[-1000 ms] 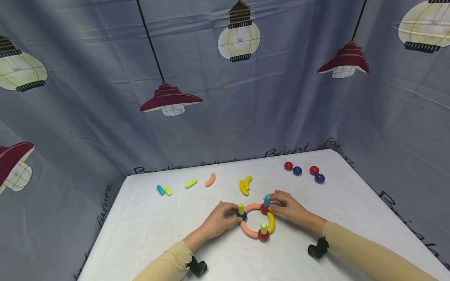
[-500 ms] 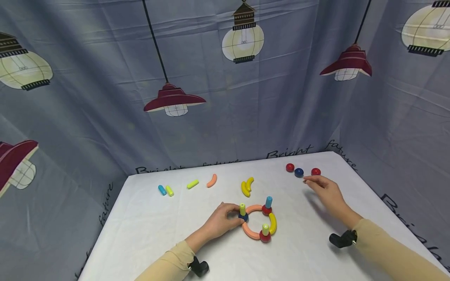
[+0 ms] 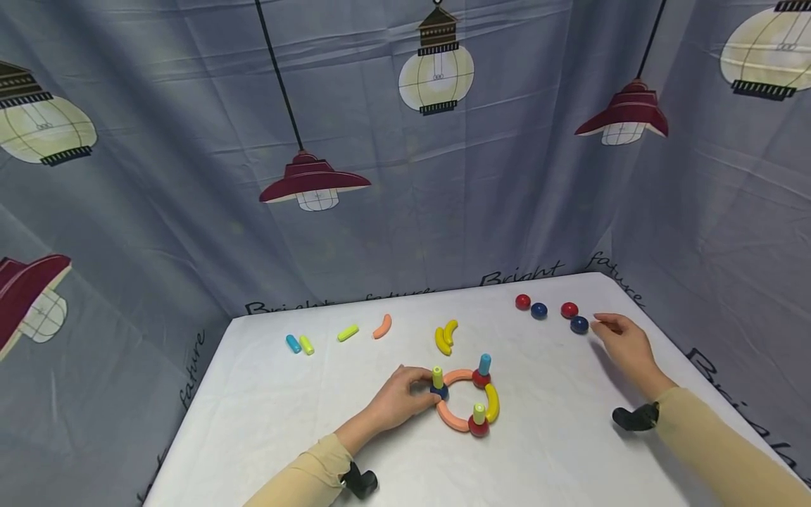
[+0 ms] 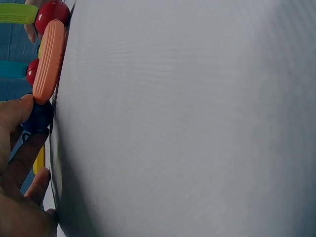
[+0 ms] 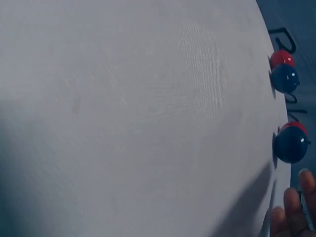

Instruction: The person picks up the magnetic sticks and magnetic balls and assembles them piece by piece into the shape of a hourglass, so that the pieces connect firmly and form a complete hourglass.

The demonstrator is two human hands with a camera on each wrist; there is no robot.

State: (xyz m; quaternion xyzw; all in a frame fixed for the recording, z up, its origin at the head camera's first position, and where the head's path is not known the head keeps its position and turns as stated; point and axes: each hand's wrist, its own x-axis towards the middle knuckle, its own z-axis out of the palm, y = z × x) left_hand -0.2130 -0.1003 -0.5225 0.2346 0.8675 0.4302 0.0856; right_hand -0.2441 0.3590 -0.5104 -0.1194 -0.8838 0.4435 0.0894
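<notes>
While left fingers (image 3: 419, 372) pinch joined ball (image 3: 439, 391), parted right fingers (image 3: 610, 320) shifted outward beside loose blue ball (image 3: 579, 324).

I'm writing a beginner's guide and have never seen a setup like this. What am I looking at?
No machine: these are a person's left hand and right hand, both bare. The wide view comes from a head-worn camera; the two close views come from wrist cameras.

On the white table lies a ring of balls and curved pieces, with upright pegs. Farther off lie loose pegs, loose curved pieces, two red balls and two dark blue balls.

The left hand pinches the ring's dark blue ball; the right hand is beside the nearer loose dark blue ball and appears to hold nothing.
</notes>
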